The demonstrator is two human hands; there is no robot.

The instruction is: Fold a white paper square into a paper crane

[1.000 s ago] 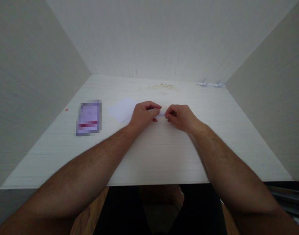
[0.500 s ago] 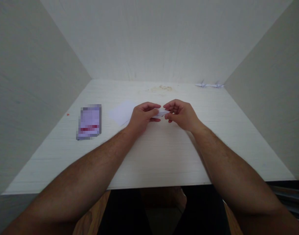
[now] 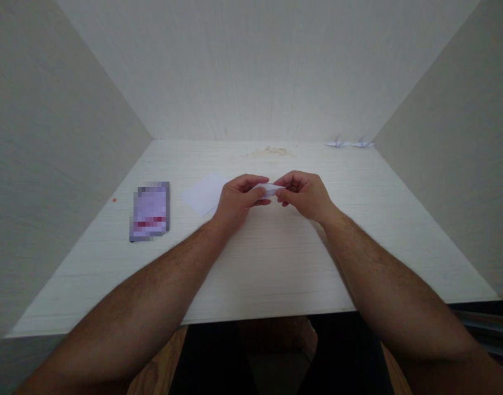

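A small piece of folded white paper (image 3: 269, 189) is held up between my two hands over the middle of the table. My left hand (image 3: 239, 198) grips its left part, thumb on the near face and fingers behind. At the paper's pointed right end, my right hand (image 3: 303, 192) closes thumb and fingertips on the tip. Left of my left hand, flat white paper sheets (image 3: 202, 193) lie on the table, partly covered by that hand.
A purple, pixel-blurred flat object (image 3: 151, 211) lies on the left of the white table (image 3: 267, 263). Folded paper cranes (image 3: 350, 144) stand at the back right corner. Pale panels (image 3: 251, 66) wall in the back and both sides. A brownish stain (image 3: 276, 151) marks the table near the back.
My right thumb and fingers have closed onto the paper's right tip, where they were slightly apart around it. The folded paper's face has turned a little. The whole view has shifted slightly.
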